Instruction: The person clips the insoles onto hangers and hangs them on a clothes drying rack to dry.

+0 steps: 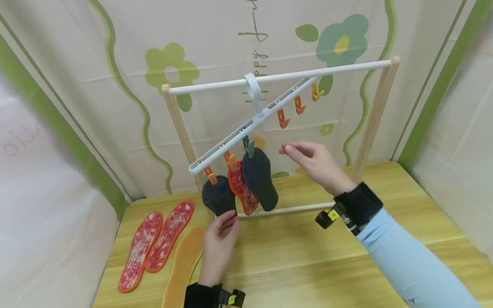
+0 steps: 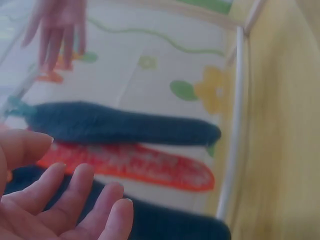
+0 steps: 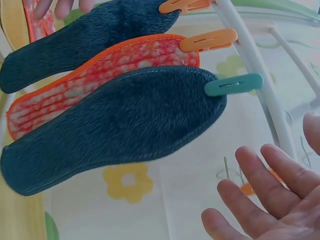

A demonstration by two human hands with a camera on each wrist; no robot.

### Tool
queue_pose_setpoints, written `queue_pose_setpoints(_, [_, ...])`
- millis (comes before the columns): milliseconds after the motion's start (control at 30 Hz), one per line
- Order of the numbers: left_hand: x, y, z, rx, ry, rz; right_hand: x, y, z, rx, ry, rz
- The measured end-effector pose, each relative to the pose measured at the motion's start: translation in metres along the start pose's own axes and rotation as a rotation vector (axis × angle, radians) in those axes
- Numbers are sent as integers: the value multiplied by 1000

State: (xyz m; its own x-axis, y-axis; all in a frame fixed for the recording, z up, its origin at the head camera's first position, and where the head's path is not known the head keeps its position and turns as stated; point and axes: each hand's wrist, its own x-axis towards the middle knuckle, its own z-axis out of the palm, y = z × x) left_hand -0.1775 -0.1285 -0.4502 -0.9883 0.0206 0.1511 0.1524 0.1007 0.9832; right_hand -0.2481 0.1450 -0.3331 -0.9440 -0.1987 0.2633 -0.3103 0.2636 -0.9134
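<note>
Currently L hand (image 1: 219, 242) by dark insole (image 1: 219, 194) (clipped), R hand (image 1: 321, 167) nr hanger (image 1: 259, 112); both w/ fingers (image 3: 269, 179) loosely apart.

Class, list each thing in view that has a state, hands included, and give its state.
Hanger: hooked over white rod
Left dark insole: hanging from orange clip
Middle red insole: hanging from another orange clip
Right dark insole: hanging from green clip
Right-side orange clips: empty
Yellow clip: empty
Two red insoles: flat on table
Yellow insole: flat on table
Left hand: beside left dark insole, contact unclear
Right hand: holding nothing
</note>
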Motion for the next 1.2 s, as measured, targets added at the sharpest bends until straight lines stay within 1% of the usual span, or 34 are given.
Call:
queue_pose_setpoints(67, [-6, -2, -9, 32, 8, -7, -12, 6, -4, 2, 17, 7])
queue_pose_setpoints(200, [-16, -6, -23, 96, 40, 4, -36, 17, -11, -9, 47, 40])
queue_pose_setpoints(367, [-24, -12, -34, 128, 58, -12, -65, 33, -16, -34, 69, 89])
queue_pose_setpoints(533, [-34, -18, -46, 149, 68, -77, -92, 49, -18, -81, 70, 114])
queue_pose_setpoints(700, [-46, -29, -64, 232, 90, -137, -114, 66, -23, -99, 55, 136])
queue_pose_setpoints(800, [-53, -36, -77, 269, 110, -204, -127, 74, -27, -123, 57, 157])
queue_pose_setpoints(900, [-60, -43, -89, 288, 124, -277, -140, 80, -30, -167, 63, 175])
queue_pose_setpoints(967, [-64, -47, -95, 296, 131, -313, -147, 83, -32, -193, 64, 190])
queue_pose_setpoints(1067, [-71, -51, -103, 324, 141, -342, -157, 86, -32, -217, 71, 212])
queue_pose_setpoints(1200, [-79, -55, -107, 344, 161, -363, -168, 91, -31, -213, 73, 249])
